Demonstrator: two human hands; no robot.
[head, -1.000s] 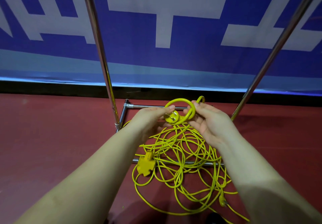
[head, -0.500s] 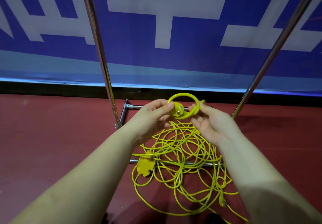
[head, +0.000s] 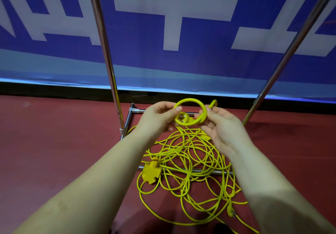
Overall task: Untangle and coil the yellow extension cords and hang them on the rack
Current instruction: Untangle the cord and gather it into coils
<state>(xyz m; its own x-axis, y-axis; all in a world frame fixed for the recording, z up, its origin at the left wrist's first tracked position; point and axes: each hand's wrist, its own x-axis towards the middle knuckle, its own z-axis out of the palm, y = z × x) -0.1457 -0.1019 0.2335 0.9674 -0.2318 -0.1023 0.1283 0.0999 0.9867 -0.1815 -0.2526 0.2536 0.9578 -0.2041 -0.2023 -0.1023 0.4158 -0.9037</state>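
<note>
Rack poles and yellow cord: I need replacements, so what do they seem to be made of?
Rack poles: likely polished or chromed steel tube, given the bright mirror-like streaks along them. Yellow cord: apparently a smooth plastic or rubber jacket, glossy where it loops between the left hand and right hand.

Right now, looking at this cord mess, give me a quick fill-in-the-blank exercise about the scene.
1. Both hands hold a small loop of cord coloured ____.
2. The tangled pile lies on a floor coloured ____.
3. The rack's two upright poles are made of ____.

Missing words: yellow; red; metal
</note>
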